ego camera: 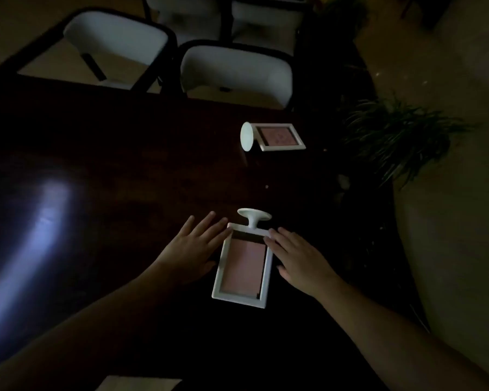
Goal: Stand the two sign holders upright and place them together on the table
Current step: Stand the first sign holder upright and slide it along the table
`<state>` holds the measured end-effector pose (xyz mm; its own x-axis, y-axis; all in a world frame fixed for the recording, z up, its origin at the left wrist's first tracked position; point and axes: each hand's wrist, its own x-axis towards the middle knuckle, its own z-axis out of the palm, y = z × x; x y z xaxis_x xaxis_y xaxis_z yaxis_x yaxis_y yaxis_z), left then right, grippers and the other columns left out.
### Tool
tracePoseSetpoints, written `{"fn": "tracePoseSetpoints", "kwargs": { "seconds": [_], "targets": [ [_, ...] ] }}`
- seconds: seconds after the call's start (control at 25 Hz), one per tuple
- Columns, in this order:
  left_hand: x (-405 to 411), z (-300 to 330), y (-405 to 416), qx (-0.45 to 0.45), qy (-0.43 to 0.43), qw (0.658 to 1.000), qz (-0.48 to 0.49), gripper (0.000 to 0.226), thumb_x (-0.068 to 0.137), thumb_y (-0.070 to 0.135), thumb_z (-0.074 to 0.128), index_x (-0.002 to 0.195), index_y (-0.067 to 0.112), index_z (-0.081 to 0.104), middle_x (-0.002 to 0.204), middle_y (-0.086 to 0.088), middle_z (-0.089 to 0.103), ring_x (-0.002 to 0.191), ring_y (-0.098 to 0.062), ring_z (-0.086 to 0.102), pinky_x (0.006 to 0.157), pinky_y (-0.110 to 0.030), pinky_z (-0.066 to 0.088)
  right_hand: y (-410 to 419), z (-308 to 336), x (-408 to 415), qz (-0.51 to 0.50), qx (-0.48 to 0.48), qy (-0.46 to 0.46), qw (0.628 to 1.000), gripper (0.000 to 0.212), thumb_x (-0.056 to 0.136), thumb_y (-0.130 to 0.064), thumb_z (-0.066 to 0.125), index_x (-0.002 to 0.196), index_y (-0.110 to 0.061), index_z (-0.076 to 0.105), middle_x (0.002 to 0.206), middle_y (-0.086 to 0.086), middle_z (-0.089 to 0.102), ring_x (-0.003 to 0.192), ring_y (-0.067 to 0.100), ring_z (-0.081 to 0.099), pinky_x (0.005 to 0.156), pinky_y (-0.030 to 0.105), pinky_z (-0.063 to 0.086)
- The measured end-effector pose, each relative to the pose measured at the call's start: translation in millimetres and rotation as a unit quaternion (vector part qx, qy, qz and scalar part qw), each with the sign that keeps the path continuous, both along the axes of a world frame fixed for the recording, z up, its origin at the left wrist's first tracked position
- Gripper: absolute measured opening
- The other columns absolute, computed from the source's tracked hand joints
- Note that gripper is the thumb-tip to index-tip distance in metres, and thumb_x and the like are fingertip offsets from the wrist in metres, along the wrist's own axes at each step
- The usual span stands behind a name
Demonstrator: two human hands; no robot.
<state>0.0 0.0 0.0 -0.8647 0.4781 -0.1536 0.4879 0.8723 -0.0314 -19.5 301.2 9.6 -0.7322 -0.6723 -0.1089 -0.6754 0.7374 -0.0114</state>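
Note:
Two white-framed sign holders with pink inserts lie flat on the dark wooden table [124, 136]. The near sign holder [242, 266] lies in front of me, its round base pointing away from me. My left hand [194, 246] rests flat on the table at its left edge, fingertips touching the frame's upper left corner. My right hand [297, 255] lies flat at its right edge, fingers on the upper right corner. Neither hand grips it. The far sign holder [277, 136] lies further back and to the right, its round base pointing left.
Three white-cushioned black chairs, the nearest [237, 71], stand along the table's far side. A green potted plant [398, 136] stands off the table's right edge. A pale sheet [139, 383] shows at the bottom edge. A light glare [40, 215] reflects on the tabletop's left.

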Motion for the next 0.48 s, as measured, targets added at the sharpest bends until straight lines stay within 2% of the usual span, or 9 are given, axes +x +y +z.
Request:
{"fn": "tracePoseSetpoints", "kwargs": {
  "seconds": [0.08,0.2,0.48],
  "targets": [
    [1,-9,8,-0.01,-0.022,1.0,0.01,0.086,0.093,0.057,0.043,0.153,0.028,-0.011,0.161,0.0,-0.01,0.147,-0.028,-0.016,0.118,-0.057,0.005,-2,-7,-2,-0.001,-0.011,-0.024,1.0,0.071,0.084,-0.021,0.07,0.146,-0.009,0.039,0.153,0.012,0.039,0.143,0.029,0.032,0.115,0.045,0.031],
    [5,-23,12,-0.018,-0.027,0.999,0.019,0.081,0.095,0.052,0.043,0.152,0.029,-0.011,0.162,0.002,-0.01,0.146,-0.026,-0.015,0.118,-0.056,0.004,-6,-15,-2,0.002,-0.03,-0.004,1.0,0.066,0.08,-0.018,0.075,0.139,-0.005,0.049,0.147,0.014,0.048,0.14,0.031,0.039,0.114,0.043,0.031],
    [8,-19,10,-0.005,-0.05,0.998,0.029,0.079,0.096,0.049,0.039,0.152,0.029,-0.014,0.161,0.003,-0.013,0.146,-0.024,-0.015,0.116,-0.051,0.0,-4,-15,-3,-0.014,-0.068,-0.027,0.997,0.066,0.081,-0.018,0.076,0.14,-0.004,0.048,0.15,0.013,0.045,0.142,0.027,0.034,0.113,0.041,0.028]
  ]
}}
